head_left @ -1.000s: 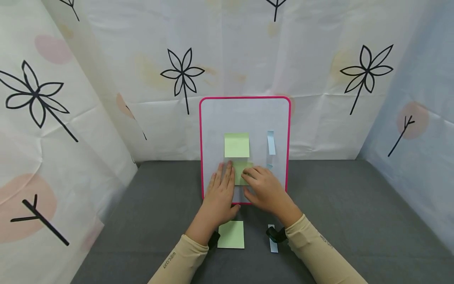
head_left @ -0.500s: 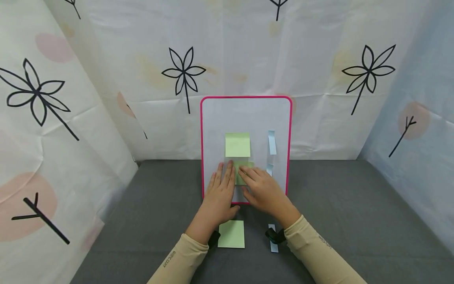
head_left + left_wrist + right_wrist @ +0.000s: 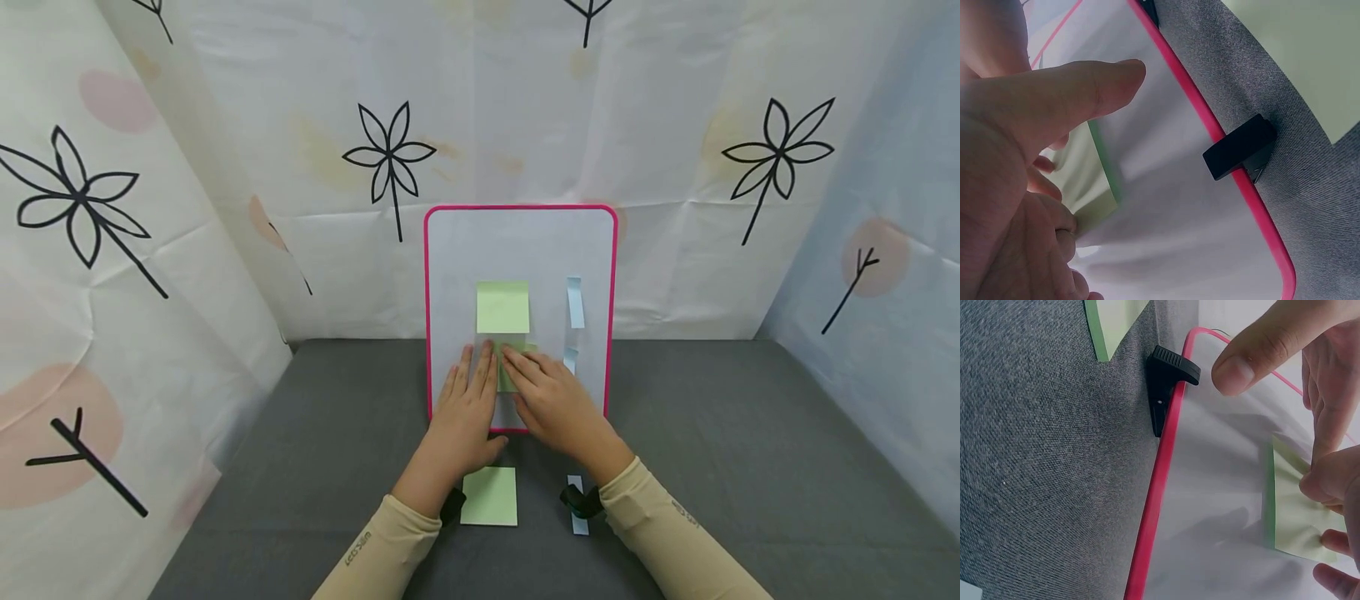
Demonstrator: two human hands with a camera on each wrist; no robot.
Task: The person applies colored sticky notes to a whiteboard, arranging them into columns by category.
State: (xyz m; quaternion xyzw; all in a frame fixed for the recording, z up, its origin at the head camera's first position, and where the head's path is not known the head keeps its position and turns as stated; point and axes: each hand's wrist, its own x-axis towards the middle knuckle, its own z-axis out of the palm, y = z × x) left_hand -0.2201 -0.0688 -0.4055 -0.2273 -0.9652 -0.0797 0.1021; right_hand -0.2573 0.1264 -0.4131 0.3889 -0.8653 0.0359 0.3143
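Note:
A white board (image 3: 517,242) with a pink frame stands upright on the grey table. On it, below an upper green sticky note (image 3: 502,307), is a second green sticky note (image 3: 506,384), partly covered by both hands. My left hand (image 3: 461,417) lies with straight fingers at this lower note's left side, thumb out to the side. From the right, my right hand (image 3: 561,407) presses its extended fingertips on the same note, close to the left fingers. In the right wrist view, the lower note (image 3: 1291,519) bulges a little off the board at its bottom edge.
Two pale blue strips, an upper strip (image 3: 575,303) and a lower strip (image 3: 570,360), stick to the board's right side. Nearer me on the table lie a green note (image 3: 489,497) and a blue strip (image 3: 580,526). Black clips (image 3: 1166,372) hold the board's bottom edge.
My right hand's fingers have slid left across the lower green sticky note toward the left hand, uncovering more of the lower blue strip. The left hand has stayed in place.

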